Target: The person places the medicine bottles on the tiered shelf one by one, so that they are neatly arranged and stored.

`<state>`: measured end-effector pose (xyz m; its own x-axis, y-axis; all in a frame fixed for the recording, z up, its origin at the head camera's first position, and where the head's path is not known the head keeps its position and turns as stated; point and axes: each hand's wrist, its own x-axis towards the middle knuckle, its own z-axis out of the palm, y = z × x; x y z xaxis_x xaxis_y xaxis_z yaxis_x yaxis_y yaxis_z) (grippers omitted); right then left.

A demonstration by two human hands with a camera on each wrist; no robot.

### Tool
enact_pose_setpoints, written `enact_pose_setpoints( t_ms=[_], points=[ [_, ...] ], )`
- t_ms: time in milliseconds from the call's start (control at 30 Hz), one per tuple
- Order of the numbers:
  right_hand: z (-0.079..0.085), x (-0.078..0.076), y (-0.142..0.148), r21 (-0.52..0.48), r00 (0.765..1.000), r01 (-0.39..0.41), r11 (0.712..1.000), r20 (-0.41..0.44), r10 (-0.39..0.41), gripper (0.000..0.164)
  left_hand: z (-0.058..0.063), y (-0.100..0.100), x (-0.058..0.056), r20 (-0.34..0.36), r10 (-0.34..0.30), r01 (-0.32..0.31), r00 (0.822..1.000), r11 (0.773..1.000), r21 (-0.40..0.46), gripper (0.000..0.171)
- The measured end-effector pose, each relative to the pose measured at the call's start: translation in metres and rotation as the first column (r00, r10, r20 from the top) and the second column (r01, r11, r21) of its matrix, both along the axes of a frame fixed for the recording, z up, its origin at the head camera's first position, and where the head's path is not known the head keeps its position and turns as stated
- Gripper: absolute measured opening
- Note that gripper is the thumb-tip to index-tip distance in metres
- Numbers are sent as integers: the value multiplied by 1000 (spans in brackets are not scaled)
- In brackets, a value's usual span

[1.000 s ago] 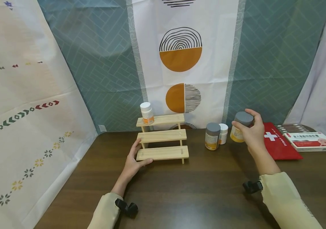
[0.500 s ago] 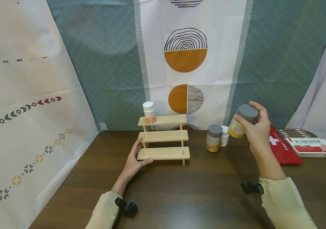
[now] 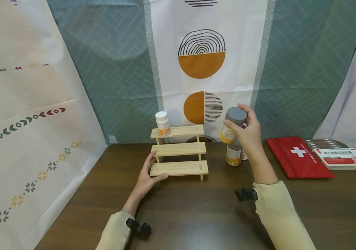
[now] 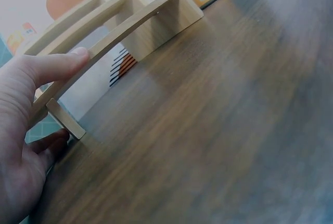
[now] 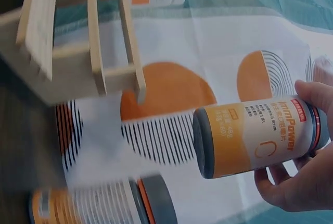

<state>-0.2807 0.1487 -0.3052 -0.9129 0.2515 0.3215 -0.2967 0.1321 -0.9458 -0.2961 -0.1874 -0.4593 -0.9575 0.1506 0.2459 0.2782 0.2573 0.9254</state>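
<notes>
My right hand (image 3: 249,133) grips a grey-capped supplement bottle (image 3: 228,133) near its cap and holds it in the air. The right wrist view shows the orange and white label on this bottle (image 5: 260,136). Below it, partly hidden, a similar grey-capped bottle (image 3: 233,156) stands on the table. At the left end of a three-tier wooden step rack (image 3: 179,168), my left hand (image 3: 145,178) has its thumb over the lowest step and its fingers around the side. One white-capped pill bottle (image 3: 163,124) stands on the top step, toward the left.
A second small white bottle (image 3: 244,155) is mostly hidden behind the right hand. Farther right on the dark wooden table (image 3: 196,208) lie a red first-aid pouch (image 3: 293,159) and a white and red medicine box (image 3: 342,158). Patterned cloth (image 3: 112,69) hangs behind the table.
My right hand has lifted the grey-capped bottle and carried it left, from beside the red pouch to above the standing bottle. The left hand keeps its place on the rack.
</notes>
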Motion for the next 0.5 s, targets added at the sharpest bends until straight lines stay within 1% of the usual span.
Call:
enact_pose_setpoints(
  t_ms=[133, 233, 333, 500],
  points=[
    [0, -12, -17, -9, 996, -87, 996, -8, 87, 72, 0, -1, 0, 2, -4, 4, 1000, 1000, -4, 97],
    [-1, -22, -30, -20, 989, -149, 989, -25, 148, 72, 1, -4, 0, -1, 5, -5, 1000, 1000, -12, 96],
    [-4, -32, -44, -42, 982, -183, 982, -59, 180, 71, 0, -6, 0, 5, 14, -14, 1000, 1000, -23, 96],
    [-7, -45, -62, -72, 972, -215, 974, -117, 206, 70, -2, -3, 0, 2, -2, 2, 1000, 1000, -24, 96]
  ],
)
